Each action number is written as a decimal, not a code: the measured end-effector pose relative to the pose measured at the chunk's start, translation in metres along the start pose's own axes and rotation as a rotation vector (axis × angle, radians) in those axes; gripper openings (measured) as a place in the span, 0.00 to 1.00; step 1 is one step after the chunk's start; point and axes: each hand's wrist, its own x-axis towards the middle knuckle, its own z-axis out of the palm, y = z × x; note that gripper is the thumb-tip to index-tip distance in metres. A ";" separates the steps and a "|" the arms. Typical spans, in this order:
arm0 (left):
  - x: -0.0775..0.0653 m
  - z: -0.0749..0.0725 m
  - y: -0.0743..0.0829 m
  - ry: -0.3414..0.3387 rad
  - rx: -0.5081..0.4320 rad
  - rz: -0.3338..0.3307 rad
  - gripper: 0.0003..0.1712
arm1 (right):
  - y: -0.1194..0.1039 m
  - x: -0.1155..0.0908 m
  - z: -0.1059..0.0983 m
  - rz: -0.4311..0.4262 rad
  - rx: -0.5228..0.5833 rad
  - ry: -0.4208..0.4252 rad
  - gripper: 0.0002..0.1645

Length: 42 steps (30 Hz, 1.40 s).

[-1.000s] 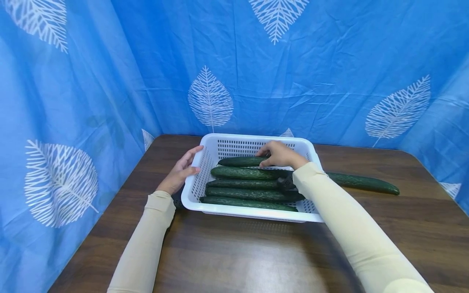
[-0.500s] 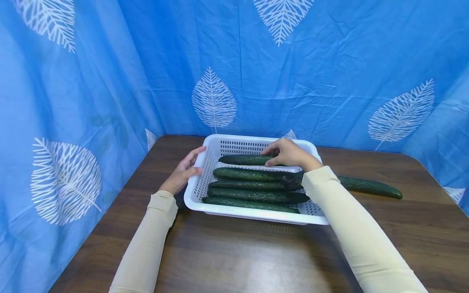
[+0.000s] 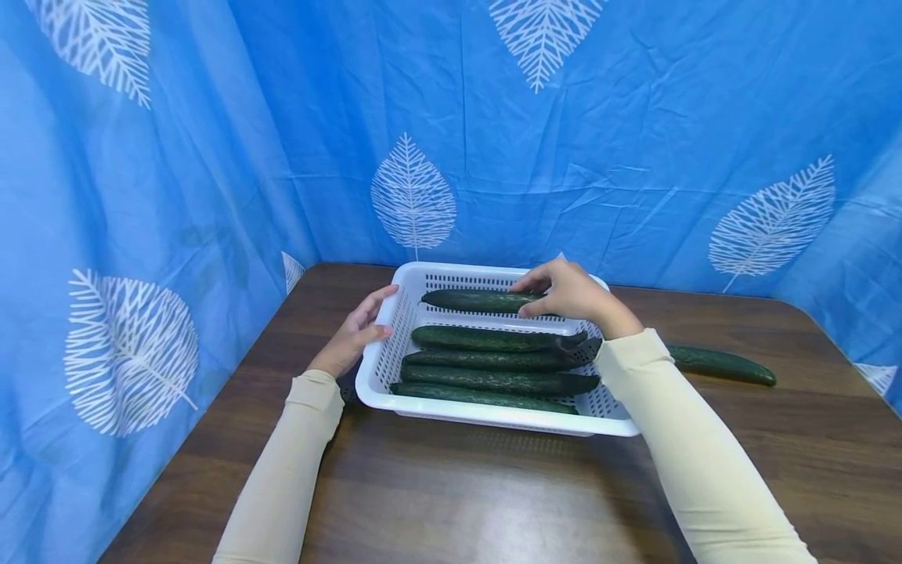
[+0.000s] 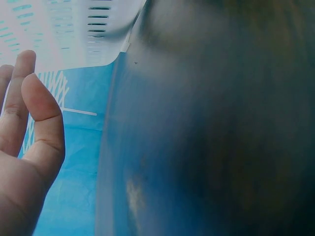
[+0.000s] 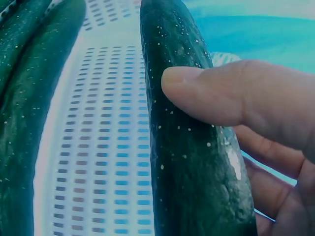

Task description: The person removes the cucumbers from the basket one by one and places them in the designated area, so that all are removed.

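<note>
The right hand [image 3: 574, 294] grips a cucumber [image 3: 472, 301] inside the basket [image 3: 493, 417], thumb on the near side and fingers on the far side. The visible length of this cucumber extends from the grip toward the left hand [image 3: 352, 333]; whether its underside touches the basket floor cannot be told. A pinch from above appears suited to the narrow gap between the far wall and the neighbouring produce. The left hand is at the basket's end wall, fingers extended and thumb set apart at the rim, without wrapping round it; this contact probably serves to steady the basket. Four cucumbers [image 3: 493, 381] lie lengthwise on the near side of the right hand, side by side and parallel to the basket's long walls, an arrangement that likely saves space. A loose cucumber [image 3: 722, 364] rests outside the basket on the table [image 3: 458, 486], to the right of the right hand; its inner end is hidden by the right sleeve [image 3: 705, 454]. The basket appears to be moulded white plastic, rectangular, with rounded corners, a smooth rolled rim and rows of small slots, presumably for drainage or airing. The gripped cucumber is long, dark green and tapered, with a faintly glossy skin carrying pale specks. The table top shows a dark wood grain. Beyond both hands hangs a creased blue cloth [image 3: 528, 180] printed with white leaves.
</note>
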 end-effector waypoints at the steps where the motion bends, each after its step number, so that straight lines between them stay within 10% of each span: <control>1: 0.000 0.000 0.000 -0.002 0.001 0.000 0.48 | -0.001 -0.001 -0.001 0.004 0.001 0.005 0.23; 42: 0.001 -0.001 -0.002 -0.018 -0.024 0.011 0.48 | 0.004 -0.085 -0.021 -0.037 -0.023 0.204 0.21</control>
